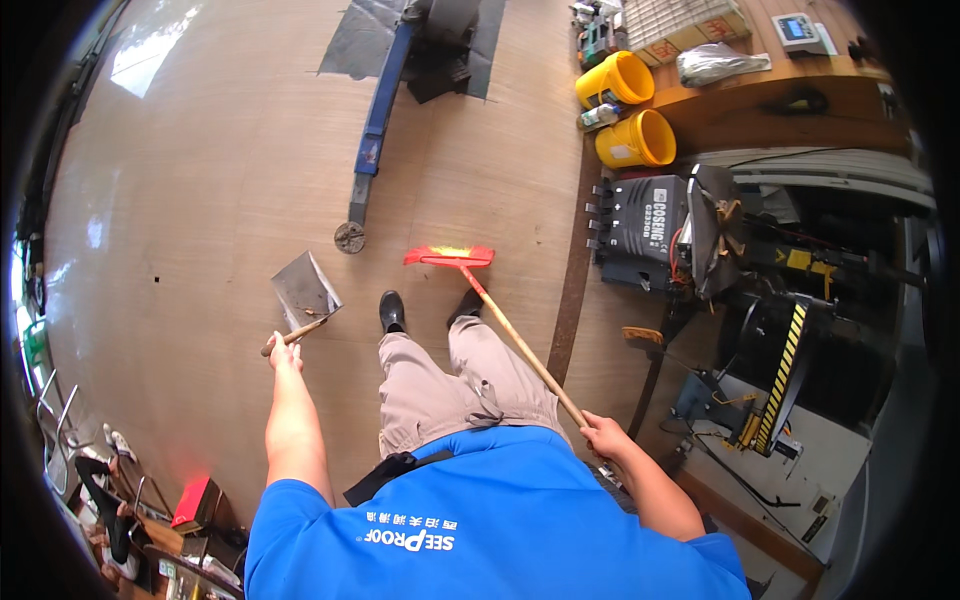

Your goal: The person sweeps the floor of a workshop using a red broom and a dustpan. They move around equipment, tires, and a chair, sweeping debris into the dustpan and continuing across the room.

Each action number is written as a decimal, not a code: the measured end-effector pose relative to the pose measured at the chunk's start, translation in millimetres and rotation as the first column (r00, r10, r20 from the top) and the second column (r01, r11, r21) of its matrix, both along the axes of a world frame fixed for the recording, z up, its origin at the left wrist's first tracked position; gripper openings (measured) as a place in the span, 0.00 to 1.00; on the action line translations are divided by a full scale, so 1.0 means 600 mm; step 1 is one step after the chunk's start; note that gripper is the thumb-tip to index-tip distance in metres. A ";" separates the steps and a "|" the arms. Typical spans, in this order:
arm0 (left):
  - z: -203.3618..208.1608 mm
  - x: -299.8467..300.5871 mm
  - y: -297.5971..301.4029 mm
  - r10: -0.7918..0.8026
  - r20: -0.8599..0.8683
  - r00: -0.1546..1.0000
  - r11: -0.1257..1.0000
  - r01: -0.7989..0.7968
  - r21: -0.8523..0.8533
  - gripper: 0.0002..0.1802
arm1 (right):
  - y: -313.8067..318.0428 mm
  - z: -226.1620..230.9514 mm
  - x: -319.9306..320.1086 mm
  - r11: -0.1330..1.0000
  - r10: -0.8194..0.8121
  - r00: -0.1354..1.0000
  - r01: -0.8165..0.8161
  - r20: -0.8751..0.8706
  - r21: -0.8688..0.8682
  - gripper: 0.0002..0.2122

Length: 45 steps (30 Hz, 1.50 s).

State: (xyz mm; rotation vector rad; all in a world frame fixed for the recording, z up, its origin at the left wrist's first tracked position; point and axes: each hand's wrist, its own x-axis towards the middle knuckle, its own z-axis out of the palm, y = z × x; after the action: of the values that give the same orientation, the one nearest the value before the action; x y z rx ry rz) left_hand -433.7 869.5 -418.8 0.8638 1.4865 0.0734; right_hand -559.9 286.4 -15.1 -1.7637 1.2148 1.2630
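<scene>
Broom [530, 353] in the head view: its red bristle head is down at the floor [210, 190], and its wooden handle slants back to the person's right side. The right hand [605, 437] is wrapped around the upper end of that handle. To the left of the broom's head is a metal dustpan [303, 288] with small bits in it, too tiny to name; whether it touches the floor I cannot tell. The left hand [284, 350] is curled around the dustpan's short wooden handle. Dark boots [392, 312] stand just on the near side of the broom's head. Beyond the broom, slightly left, a blue lift arm [378, 125] ends in a round pad. Right of the broom sits a black machine [640, 225]; farther beyond, also right, are two yellow buckets [625, 145].
</scene>
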 end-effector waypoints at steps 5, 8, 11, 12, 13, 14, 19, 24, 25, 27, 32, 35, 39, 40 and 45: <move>0.001 -0.031 0.015 0.006 -0.216 0.976 0.999 -0.016 -0.046 0.30 | -0.018 -0.032 0.033 0.990 -0.139 0.985 0.139 0.098 0.006 0.24; 0.044 -0.047 0.019 -0.054 -0.370 0.927 0.998 0.056 -0.005 0.39 | -0.027 -0.115 0.126 0.994 -0.109 0.946 0.113 0.306 0.006 0.23; 0.130 -0.028 -0.028 -0.082 -0.529 0.845 0.938 0.245 0.246 0.43 | -0.082 -0.266 0.212 0.998 -0.059 0.863 0.056 0.501 0.022 0.21; 0.161 -0.017 -0.046 -0.193 -0.552 0.811 0.893 0.378 0.243 0.43 | -0.093 -0.303 0.242 0.998 0.006 0.840 0.026 0.542 -0.051 0.20; 0.202 -0.012 -0.062 -0.288 -0.579 0.763 0.835 0.496 0.238 0.43 | -0.087 -0.311 0.282 0.995 -0.082 0.873 0.101 0.481 -0.015 0.21; 0.236 -0.004 -0.079 -0.382 -0.600 0.702 0.762 0.607 0.225 0.43 | -0.084 -0.328 0.301 0.987 -0.097 0.887 0.145 0.452 -0.074 0.21; 0.257 -0.003 -0.091 -0.542 -0.707 0.453 0.337 0.889 0.311 0.41 | -0.076 -0.358 0.213 0.982 -0.011 0.908 0.089 0.419 -0.168 0.24; 0.228 -0.013 -0.126 -0.709 -0.636 0.305 0.213 0.952 0.218 0.36 | -0.087 -0.234 -0.075 0.977 0.166 0.931 -0.111 0.324 -0.182 0.24; 0.193 -0.029 -0.113 -0.738 -0.616 0.276 0.193 0.961 0.200 0.36 | -0.093 -0.192 -0.107 0.977 0.192 0.930 -0.150 0.312 -0.152 0.24; 0.178 -0.022 -0.138 -0.794 -0.565 0.224 0.155 0.973 0.169 0.35 | -0.100 -0.132 -0.183 0.976 0.212 0.925 -0.186 0.315 -0.110 0.24; 0.205 0.034 -0.227 -0.891 -0.422 0.169 0.163 0.985 0.052 0.35 | -0.112 -0.085 -0.196 0.994 0.091 0.944 -0.067 0.318 -0.085 0.24; 0.244 0.084 -0.275 -0.925 -0.377 0.049 -0.007 0.989 0.145 0.34 | -0.156 -0.156 -0.077 0.994 0.012 0.923 0.031 0.384 -0.104 0.24; 0.244 0.153 -0.267 -0.926 -0.360 -0.118 -0.177 0.975 0.137 0.35 | -0.241 -0.377 0.095 0.963 -0.061 0.767 0.213 0.638 -0.163 0.22; 0.263 0.170 -0.270 -0.922 -0.366 -0.128 -0.194 0.970 0.149 0.35 | -0.257 -0.411 0.145 0.945 -0.065 0.786 0.245 0.615 -0.214 0.19; 0.373 0.227 -0.345 -0.929 -0.364 -0.070 -0.154 0.966 0.206 0.34 | -0.301 -0.380 0.237 0.872 -0.408 0.818 0.481 0.406 -0.094 0.12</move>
State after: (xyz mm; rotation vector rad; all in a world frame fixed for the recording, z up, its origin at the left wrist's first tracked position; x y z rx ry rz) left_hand -297.4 662.4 -195.2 2.2492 0.4421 -0.8729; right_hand -417.7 105.6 -243.0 -1.6164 1.4430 0.5180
